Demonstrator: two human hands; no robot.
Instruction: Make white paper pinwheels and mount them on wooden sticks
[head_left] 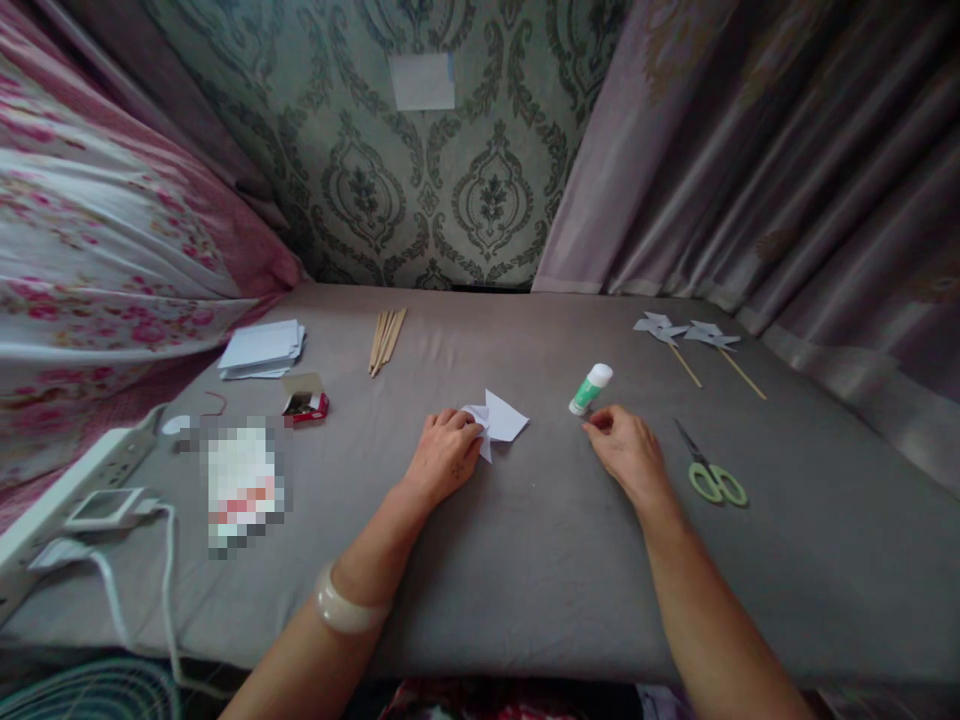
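Note:
A folded white paper pinwheel (506, 418) lies on the grey cloth in the middle, its pointed blades spread out. My left hand (448, 450) is closed over its left side, the fingers pressing the paper and covering part of it. To the right stands a green and white glue stick (590, 389) with a white cap. Just below its base is my right hand (628, 455), with thumb and fingertips pinched together; whatever they hold, if anything, is too small to make out. Green-handled scissors (712, 475) lie to the right of that hand.
Two pinwheels on sticks (664, 330) lie at the back right. Wooden sticks (386, 340), a paper stack (264, 348) and a small open red box (305, 400) are at the back left. A blurred packet (244, 480) and a power strip (112, 470) with cables line the left side.

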